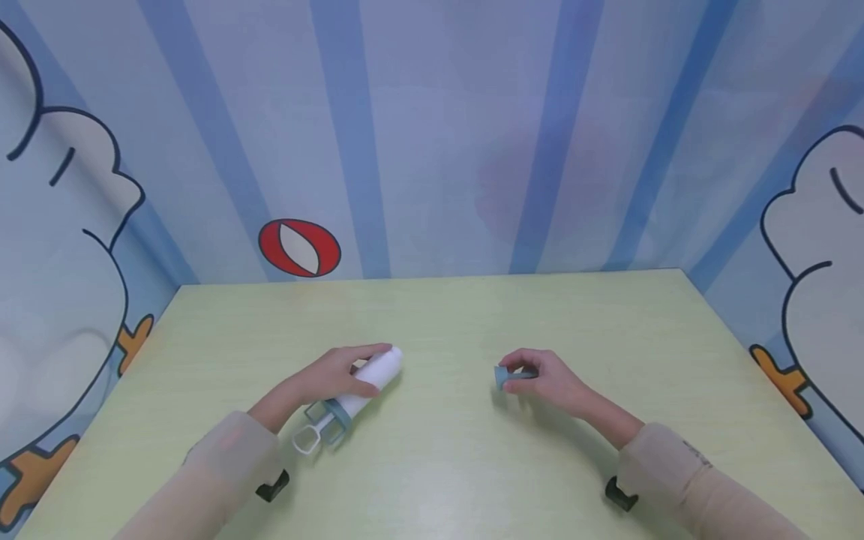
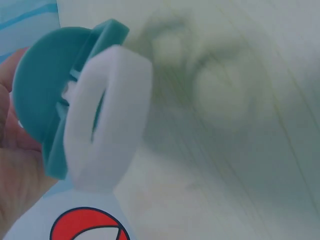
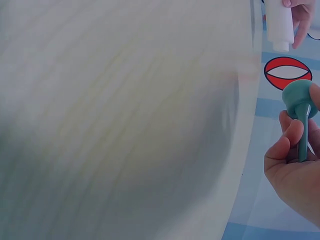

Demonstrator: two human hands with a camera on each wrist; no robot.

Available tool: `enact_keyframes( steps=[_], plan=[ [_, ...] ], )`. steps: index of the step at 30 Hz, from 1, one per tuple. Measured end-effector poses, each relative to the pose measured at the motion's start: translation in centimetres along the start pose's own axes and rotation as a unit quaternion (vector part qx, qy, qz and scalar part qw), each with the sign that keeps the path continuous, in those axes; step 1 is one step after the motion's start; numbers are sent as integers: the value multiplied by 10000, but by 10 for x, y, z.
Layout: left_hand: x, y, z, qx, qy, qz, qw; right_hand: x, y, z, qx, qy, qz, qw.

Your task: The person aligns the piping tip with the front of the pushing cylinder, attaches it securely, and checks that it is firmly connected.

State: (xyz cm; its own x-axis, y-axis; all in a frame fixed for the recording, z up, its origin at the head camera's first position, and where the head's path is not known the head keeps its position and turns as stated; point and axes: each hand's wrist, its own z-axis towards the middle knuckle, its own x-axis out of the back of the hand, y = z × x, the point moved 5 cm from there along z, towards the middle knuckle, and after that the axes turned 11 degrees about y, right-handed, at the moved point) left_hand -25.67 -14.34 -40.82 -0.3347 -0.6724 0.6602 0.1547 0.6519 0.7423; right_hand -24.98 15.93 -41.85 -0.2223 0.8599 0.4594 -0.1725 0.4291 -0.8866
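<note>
My left hand (image 1: 331, 375) grips a toy syringe by its white barrel (image 1: 382, 369), thumb on one side and fingers on the other. Tilted, it has its narrow tip pointing away and to the right. In the left wrist view, the syringe's teal collar (image 2: 42, 82) and white plunger ring (image 2: 127, 115) face the camera. To the right, my right hand (image 1: 550, 384) pinches a small teal piece (image 3: 298, 95) between thumb and fingers. This piece has a rounded, wide head and a thin stem; its head points left, toward the syringe, with a gap between.
Both hands are over a pale yellow-green table (image 1: 439, 315). Behind it rises a blue striped backdrop (image 1: 445, 150) with a printed red-and-white oval (image 1: 324, 251). Printed white cartoon figures flank the table. A black clip (image 1: 273, 487) shows under the left sleeve, another (image 1: 619, 495) under the right.
</note>
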Motion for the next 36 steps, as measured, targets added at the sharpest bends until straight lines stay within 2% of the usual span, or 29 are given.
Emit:
enact_keyframes(
  steps=[8,19,36],
  plan=[
    [-16,19,-1,-108,-410,47,9991,-3,-7,4,159,-169,-145,9996],
    [-33,45,0,-457,-805,-46,9957,-16,-13,11,259,-531,-331,9977],
    [-49,57,5,-971,-1087,27,9893,-31,-30,14,416,-814,-297,9954]
  ],
)
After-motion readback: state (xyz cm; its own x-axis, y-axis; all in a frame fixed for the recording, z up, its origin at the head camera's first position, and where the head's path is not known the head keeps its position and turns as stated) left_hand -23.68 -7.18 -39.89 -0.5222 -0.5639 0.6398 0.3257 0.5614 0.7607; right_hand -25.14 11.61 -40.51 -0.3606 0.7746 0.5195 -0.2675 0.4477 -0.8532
